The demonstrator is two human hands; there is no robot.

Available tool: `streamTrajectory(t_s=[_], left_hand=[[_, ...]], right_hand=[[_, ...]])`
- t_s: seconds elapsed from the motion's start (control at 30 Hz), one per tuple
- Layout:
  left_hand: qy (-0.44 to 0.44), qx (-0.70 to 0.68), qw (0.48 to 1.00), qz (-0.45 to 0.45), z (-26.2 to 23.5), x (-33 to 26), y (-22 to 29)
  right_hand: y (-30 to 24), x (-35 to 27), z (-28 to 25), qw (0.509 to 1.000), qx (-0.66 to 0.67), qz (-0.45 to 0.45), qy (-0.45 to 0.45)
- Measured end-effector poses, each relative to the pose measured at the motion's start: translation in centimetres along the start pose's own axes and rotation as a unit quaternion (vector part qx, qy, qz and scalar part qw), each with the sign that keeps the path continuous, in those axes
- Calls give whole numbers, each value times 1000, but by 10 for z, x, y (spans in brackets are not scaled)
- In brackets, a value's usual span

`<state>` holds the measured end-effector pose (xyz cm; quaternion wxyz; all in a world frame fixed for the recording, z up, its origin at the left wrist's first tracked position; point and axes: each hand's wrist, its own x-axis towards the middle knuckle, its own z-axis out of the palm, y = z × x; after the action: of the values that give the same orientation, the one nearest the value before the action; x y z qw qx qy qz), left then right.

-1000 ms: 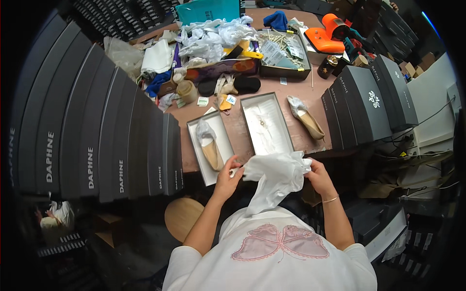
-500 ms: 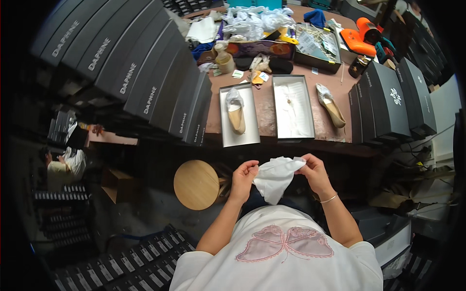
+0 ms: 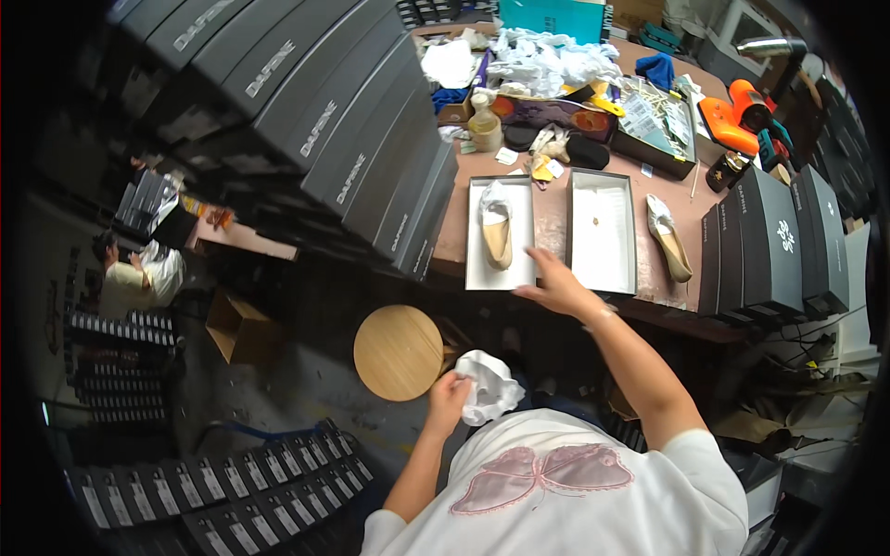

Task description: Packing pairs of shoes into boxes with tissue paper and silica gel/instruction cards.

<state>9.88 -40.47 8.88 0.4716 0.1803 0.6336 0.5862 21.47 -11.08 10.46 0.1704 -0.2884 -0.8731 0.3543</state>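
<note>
In my left hand [image 3: 449, 400], closed and held low beside the stool, is a crumpled sheet of white tissue paper [image 3: 493, 394]. My right hand [image 3: 560, 287] reaches over the table's front edge with its fingers apart, holding nothing. Its fingertips are near the lower right corner of an open white-lined shoebox [image 3: 476, 269]. A beige flat shoe [image 3: 499, 243] lies in that box, white wrapping over its toe. To the right is a second open box part [image 3: 603, 269], white inside, with a small tan spot. Beyond it a matching shoe [image 3: 669, 248] lies directly on the table.
Stacked dark shoeboxes [image 3: 352, 157] rise at the left, with more boxes [image 3: 771, 246] at the right. Behind are heaped white paper [image 3: 552, 65], a glue bottle [image 3: 484, 125] and an orange tool [image 3: 728, 125]. A round wooden stool [image 3: 399, 352] stands below. Another person [image 3: 144, 278] sits far left.
My right hand has let go of the tissue paper and moved forward to the left box. The left hand has drawn the paper down and left, where it is bunched up. The view has shifted.
</note>
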Motion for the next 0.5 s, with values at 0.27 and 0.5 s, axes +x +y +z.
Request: streamTrajectory(t_s=[0.27,0.5], left_hand=[[172,420,847,276,-1,61,39],[135,170,968,128,8,102,35]], right_hand=[[80,72,109,998,-22,26,50],[-11,-110,-94,756,623,104,-173]])
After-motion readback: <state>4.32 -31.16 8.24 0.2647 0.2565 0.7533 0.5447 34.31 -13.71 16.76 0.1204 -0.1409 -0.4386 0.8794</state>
